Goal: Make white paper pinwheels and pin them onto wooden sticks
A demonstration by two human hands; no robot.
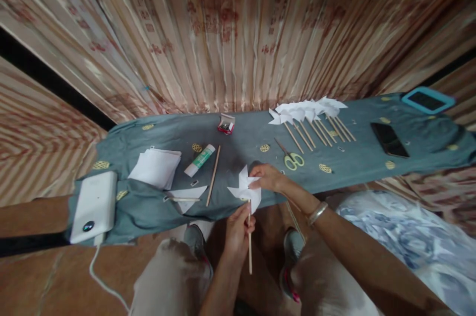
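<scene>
Pointed white paper pinwheel [243, 190], slim wooden stick [250, 252] gripped in left hand [237, 227], folded blades [256, 202] pinched near centre by right hand [267, 178], stick's upper end hidden.

The hands [237, 228] hold a white paper pinwheel [244, 183] on a wooden stick [250, 254].

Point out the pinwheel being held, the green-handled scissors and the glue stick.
Pinwheel [244, 187]: head view, on the white paper near its centre.
Scissors [289, 154]: head view, where the blades meet the handles.
Glue stick [201, 159]: head view, on the green label.
</scene>
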